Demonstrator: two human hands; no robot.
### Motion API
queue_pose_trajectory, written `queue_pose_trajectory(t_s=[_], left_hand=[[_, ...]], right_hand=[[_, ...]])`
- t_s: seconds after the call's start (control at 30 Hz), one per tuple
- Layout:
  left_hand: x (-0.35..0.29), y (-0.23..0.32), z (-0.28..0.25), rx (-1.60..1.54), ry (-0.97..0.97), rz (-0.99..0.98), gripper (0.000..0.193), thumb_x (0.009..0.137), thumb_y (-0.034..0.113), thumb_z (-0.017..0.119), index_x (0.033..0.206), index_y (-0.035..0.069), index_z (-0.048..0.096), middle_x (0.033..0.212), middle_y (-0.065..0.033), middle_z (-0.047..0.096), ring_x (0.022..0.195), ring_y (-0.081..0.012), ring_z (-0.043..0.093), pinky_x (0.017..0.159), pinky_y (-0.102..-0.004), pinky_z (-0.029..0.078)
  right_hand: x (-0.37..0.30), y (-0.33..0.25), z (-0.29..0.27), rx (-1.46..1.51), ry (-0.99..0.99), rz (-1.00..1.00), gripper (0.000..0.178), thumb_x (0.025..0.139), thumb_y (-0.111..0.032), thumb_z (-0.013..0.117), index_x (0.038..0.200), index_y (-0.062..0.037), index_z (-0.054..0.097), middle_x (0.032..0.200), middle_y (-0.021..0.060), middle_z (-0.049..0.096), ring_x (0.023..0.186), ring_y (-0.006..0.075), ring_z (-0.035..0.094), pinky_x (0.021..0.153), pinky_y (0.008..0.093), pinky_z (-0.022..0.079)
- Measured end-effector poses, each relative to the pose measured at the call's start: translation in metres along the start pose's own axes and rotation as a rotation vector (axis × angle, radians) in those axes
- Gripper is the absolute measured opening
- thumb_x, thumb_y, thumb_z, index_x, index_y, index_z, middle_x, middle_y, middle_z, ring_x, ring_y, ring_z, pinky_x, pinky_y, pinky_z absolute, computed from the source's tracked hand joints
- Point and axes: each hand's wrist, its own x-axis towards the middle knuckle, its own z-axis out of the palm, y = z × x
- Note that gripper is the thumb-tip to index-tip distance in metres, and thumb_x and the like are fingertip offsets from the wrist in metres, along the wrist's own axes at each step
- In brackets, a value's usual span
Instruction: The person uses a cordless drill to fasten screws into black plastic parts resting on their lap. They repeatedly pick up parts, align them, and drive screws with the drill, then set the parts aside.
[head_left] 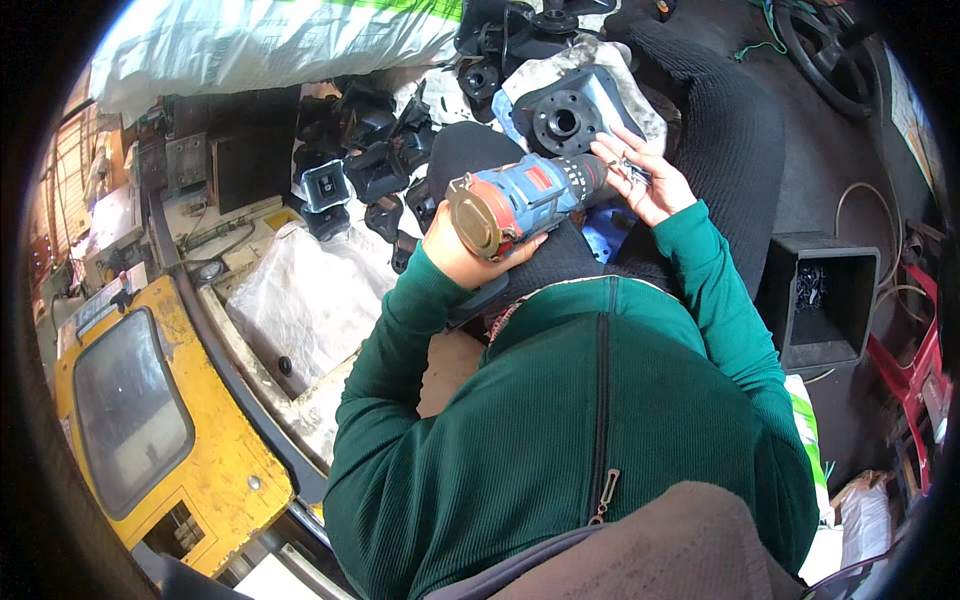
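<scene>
My left hand (pixel 462 255) is wrapped round a blue and red cordless drill (pixel 530 195), which points to the right across my lap. At the drill's front end my right hand (pixel 660 185) is partly curled, palm up, with several small silvery screws (pixel 632 172) in its fingers. Its fingertips are close to the chuck (pixel 597 172); I cannot tell whether they touch it. Just beyond the drill, a black part with a round holed flange (pixel 563 122) lies on pale sheeting. A blue piece (pixel 604 235) shows partly below the chuck.
Several black moulded parts (pixel 375 170) are heaped at the far left, beside clear plastic sheeting (pixel 300 280). To my right stands a dark bin (pixel 825 345) with small metal pieces inside. A yellow machine panel (pixel 215 430) is at left, and a large white sack (pixel 280 50) lies beyond.
</scene>
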Motion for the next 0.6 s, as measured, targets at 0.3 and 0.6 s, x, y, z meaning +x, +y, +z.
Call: queue_pose_trajectory(t_s=[0.3, 0.6], left_hand=[[0.011, 0.004, -0.003, 0.024, -0.046, 0.022, 0.044, 0.068, 0.027, 0.078, 0.101, 0.005, 0.060, 0.099, -0.0109, 0.062, 0.090, -0.0279, 0.060, 0.079, -0.0375, 0.047], [0.019, 0.016, -0.010, -0.070, -0.012, 0.106, 0.047, 0.068, 0.022, 0.076, 0.109, 0.006, 0.058, 0.107, -0.0109, 0.060, 0.099, -0.0291, 0.058, 0.088, -0.0411, 0.043]], right_hand=[[0.003, -0.002, -0.001, 0.087, -0.079, 0.073, 0.042, 0.091, -0.008, 0.049, 0.130, 0.0031, 0.037, 0.126, 0.0183, 0.049, 0.115, 0.0275, 0.053, 0.088, 0.0367, 0.052], [0.004, 0.002, -0.006, 0.078, -0.062, 0.083, 0.041, 0.091, -0.010, 0.050, 0.128, 0.0051, 0.039, 0.122, 0.0174, 0.053, 0.113, 0.0258, 0.054, 0.088, 0.0361, 0.052]])
